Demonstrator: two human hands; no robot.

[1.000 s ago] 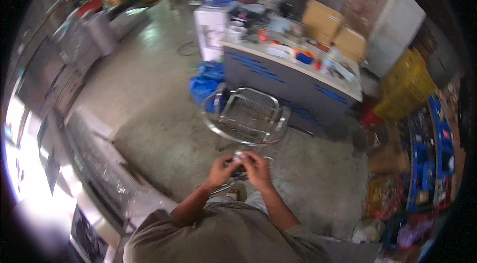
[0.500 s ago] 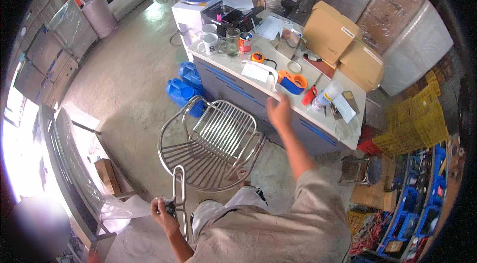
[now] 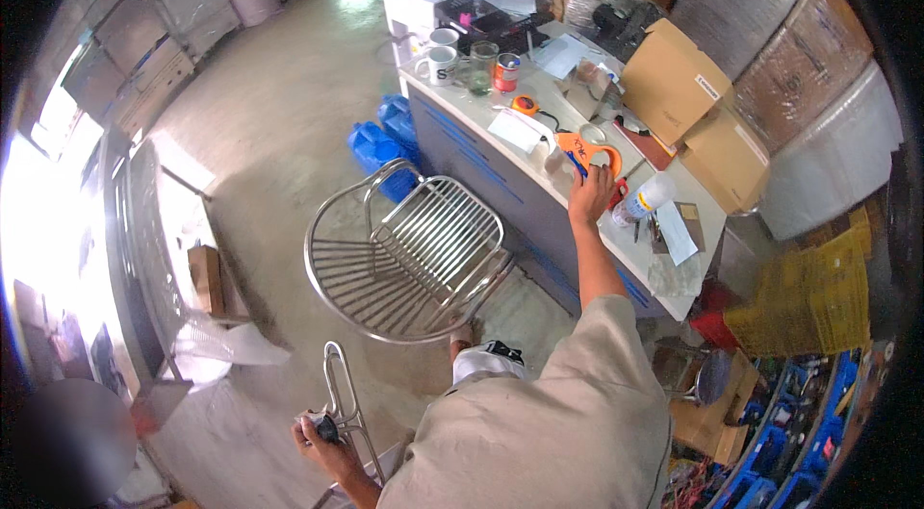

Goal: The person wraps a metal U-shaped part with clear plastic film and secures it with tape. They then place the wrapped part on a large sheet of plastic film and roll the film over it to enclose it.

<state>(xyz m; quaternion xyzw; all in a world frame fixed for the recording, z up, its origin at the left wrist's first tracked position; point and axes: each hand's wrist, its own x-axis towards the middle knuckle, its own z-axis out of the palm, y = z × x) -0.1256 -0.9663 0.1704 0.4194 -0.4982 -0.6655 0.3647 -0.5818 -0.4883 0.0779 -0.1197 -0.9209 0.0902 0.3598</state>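
A concrete workshop floor (image 3: 279, 114) spreads around a long grey counter (image 3: 500, 163) littered with mugs, papers and boxes. A steel wire chair (image 3: 414, 254) stands just beside it. The person's right arm stretches straight out, the right hand (image 3: 589, 193) resting on an orange tape dispenser (image 3: 589, 155) on the counter, fingers bent onto it. Low down, the left hand (image 3: 322, 437) is clenched around a bent metal tube (image 3: 342, 394).

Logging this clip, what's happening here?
A person stands by a metal wire chair at a cluttered counter. Their right hand reaches onto the counter at an orange tape dispenser. Their left hand is down low, gripping a small dark part on a bent metal tube frame.
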